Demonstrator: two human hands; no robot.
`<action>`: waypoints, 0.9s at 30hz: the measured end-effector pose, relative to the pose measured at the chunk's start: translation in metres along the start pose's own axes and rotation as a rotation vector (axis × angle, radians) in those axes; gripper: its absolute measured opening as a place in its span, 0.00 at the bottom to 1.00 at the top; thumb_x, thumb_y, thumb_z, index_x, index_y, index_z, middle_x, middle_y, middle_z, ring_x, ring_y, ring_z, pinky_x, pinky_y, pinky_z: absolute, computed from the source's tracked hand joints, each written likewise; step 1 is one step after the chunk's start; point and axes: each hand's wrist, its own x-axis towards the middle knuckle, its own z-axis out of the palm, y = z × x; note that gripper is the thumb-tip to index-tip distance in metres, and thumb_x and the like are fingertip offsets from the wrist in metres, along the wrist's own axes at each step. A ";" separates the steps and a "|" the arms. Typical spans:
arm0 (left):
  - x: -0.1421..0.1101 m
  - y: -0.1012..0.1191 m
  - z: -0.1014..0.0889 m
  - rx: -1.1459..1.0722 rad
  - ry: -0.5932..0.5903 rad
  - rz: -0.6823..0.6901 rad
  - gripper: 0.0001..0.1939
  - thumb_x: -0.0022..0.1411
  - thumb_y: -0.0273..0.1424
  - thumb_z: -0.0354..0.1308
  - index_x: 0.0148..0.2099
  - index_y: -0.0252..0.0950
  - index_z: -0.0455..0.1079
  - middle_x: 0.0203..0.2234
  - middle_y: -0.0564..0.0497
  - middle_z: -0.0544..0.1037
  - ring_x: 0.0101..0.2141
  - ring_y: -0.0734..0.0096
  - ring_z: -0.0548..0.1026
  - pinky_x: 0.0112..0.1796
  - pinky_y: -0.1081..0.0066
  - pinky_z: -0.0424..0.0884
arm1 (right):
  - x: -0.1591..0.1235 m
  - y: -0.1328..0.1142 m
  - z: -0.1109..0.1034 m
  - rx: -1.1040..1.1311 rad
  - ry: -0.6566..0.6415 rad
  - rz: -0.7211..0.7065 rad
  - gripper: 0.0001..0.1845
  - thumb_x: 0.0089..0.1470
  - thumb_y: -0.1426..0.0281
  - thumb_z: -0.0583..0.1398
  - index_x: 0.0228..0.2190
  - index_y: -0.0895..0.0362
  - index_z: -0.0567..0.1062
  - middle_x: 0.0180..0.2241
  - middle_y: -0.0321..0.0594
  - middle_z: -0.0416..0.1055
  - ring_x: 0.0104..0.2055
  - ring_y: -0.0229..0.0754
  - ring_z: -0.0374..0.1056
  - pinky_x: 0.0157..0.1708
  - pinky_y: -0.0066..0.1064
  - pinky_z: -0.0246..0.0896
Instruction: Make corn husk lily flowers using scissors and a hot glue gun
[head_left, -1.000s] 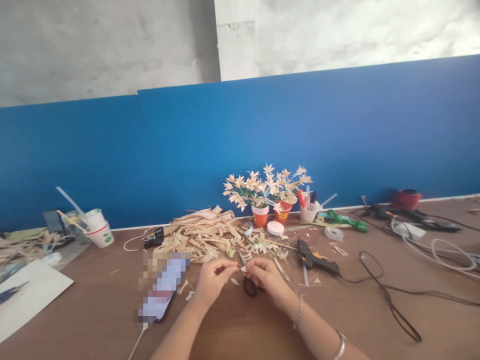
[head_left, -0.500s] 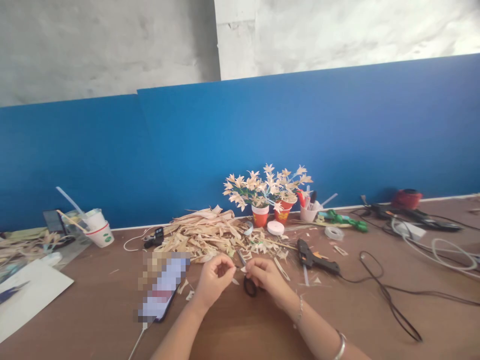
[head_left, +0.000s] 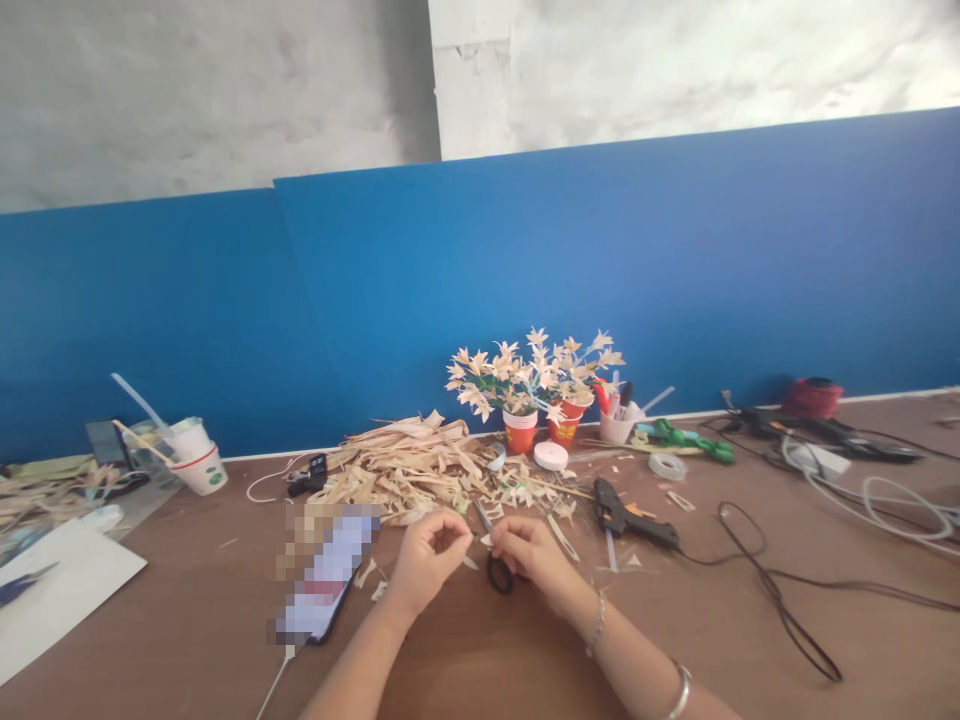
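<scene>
My left hand (head_left: 433,555) is closed in a pinch, thumb against forefinger; whatever lies between the tips is too small to make out. Just to its right, my right hand (head_left: 531,552) pinches a small pale pointed piece of husk (head_left: 487,540). The two hands are a short gap apart, low over the table. Scissors with black handles (head_left: 499,574) lie between them, blades pointing away and partly hidden by the right fingers. A heap of dry, straw-coloured husks (head_left: 412,460) spreads just beyond my hands.
Husk flowers (head_left: 536,370) stand in red paper cups (head_left: 520,435) at the back. A black glue gun (head_left: 634,520) with its cable lies to the right, near a tape roll (head_left: 667,466). On the left are a phone (head_left: 330,575) and a white cup (head_left: 201,470).
</scene>
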 end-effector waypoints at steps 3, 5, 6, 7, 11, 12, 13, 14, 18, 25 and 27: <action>0.000 0.000 -0.001 0.006 -0.001 -0.010 0.05 0.53 0.27 0.56 0.25 0.34 0.68 0.23 0.52 0.72 0.25 0.73 0.68 0.27 0.75 0.63 | 0.001 0.001 0.000 -0.007 0.003 0.006 0.12 0.42 0.63 0.58 0.17 0.59 0.70 0.11 0.29 0.56 0.15 0.29 0.46 0.16 0.23 0.38; -0.001 0.000 -0.001 0.015 -0.002 -0.017 0.05 0.53 0.28 0.57 0.25 0.34 0.68 0.23 0.51 0.72 0.26 0.72 0.68 0.28 0.75 0.63 | 0.001 0.000 0.000 -0.008 -0.002 0.004 0.12 0.43 0.63 0.58 0.17 0.59 0.70 0.11 0.29 0.56 0.15 0.29 0.46 0.16 0.23 0.37; -0.001 -0.001 -0.002 0.019 -0.003 -0.021 0.05 0.53 0.28 0.57 0.25 0.34 0.68 0.23 0.51 0.73 0.26 0.72 0.68 0.28 0.75 0.64 | 0.000 0.000 0.000 -0.006 -0.003 0.004 0.12 0.43 0.64 0.58 0.17 0.59 0.69 0.11 0.29 0.56 0.15 0.29 0.46 0.16 0.23 0.37; 0.000 -0.001 -0.002 0.020 -0.003 -0.026 0.05 0.52 0.27 0.57 0.25 0.34 0.68 0.23 0.51 0.73 0.26 0.72 0.68 0.28 0.75 0.64 | 0.000 0.000 0.000 -0.004 -0.005 0.005 0.12 0.43 0.64 0.58 0.17 0.59 0.69 0.11 0.29 0.56 0.15 0.29 0.46 0.16 0.23 0.37; 0.000 0.001 0.000 0.010 0.010 -0.042 0.05 0.51 0.26 0.56 0.24 0.34 0.66 0.20 0.54 0.70 0.23 0.75 0.66 0.25 0.76 0.62 | -0.001 -0.002 0.000 -0.001 -0.006 0.004 0.11 0.43 0.65 0.58 0.17 0.59 0.69 0.12 0.29 0.57 0.15 0.29 0.47 0.16 0.23 0.37; 0.000 0.001 0.000 0.009 0.017 -0.044 0.04 0.50 0.26 0.56 0.24 0.34 0.66 0.20 0.54 0.69 0.22 0.75 0.65 0.24 0.77 0.61 | -0.001 -0.002 0.000 -0.002 -0.005 0.004 0.11 0.43 0.65 0.58 0.17 0.59 0.69 0.12 0.29 0.57 0.15 0.29 0.47 0.16 0.23 0.37; 0.000 0.002 0.001 0.010 0.024 -0.045 0.04 0.49 0.25 0.56 0.24 0.34 0.66 0.19 0.55 0.69 0.22 0.76 0.65 0.23 0.77 0.61 | -0.001 -0.002 0.000 -0.001 -0.005 0.003 0.12 0.43 0.65 0.58 0.16 0.59 0.69 0.12 0.29 0.56 0.15 0.29 0.47 0.16 0.23 0.37; 0.000 0.002 0.001 0.013 0.030 -0.042 0.04 0.49 0.25 0.56 0.23 0.34 0.65 0.19 0.55 0.68 0.21 0.76 0.65 0.23 0.77 0.61 | -0.001 -0.002 0.001 0.004 -0.005 0.002 0.11 0.42 0.65 0.58 0.17 0.59 0.69 0.12 0.29 0.57 0.16 0.29 0.47 0.16 0.23 0.37; -0.001 0.000 0.001 0.027 0.037 -0.025 0.04 0.50 0.26 0.56 0.23 0.34 0.67 0.20 0.53 0.71 0.22 0.75 0.66 0.24 0.77 0.62 | -0.002 -0.003 0.001 0.015 -0.004 0.002 0.11 0.42 0.64 0.58 0.17 0.59 0.69 0.12 0.29 0.57 0.16 0.29 0.47 0.17 0.23 0.38; -0.001 -0.004 -0.001 0.000 0.025 -0.084 0.06 0.51 0.30 0.57 0.25 0.34 0.70 0.21 0.52 0.73 0.23 0.74 0.68 0.25 0.75 0.64 | 0.000 -0.002 0.000 -0.018 -0.001 0.006 0.13 0.42 0.63 0.58 0.16 0.59 0.69 0.11 0.29 0.56 0.15 0.29 0.45 0.16 0.24 0.37; -0.001 -0.003 -0.001 -0.021 0.014 -0.113 0.07 0.51 0.31 0.58 0.25 0.34 0.70 0.21 0.52 0.72 0.21 0.75 0.67 0.23 0.76 0.63 | 0.000 -0.001 0.000 -0.013 0.001 0.006 0.13 0.42 0.63 0.58 0.16 0.59 0.69 0.12 0.30 0.58 0.15 0.29 0.46 0.16 0.24 0.37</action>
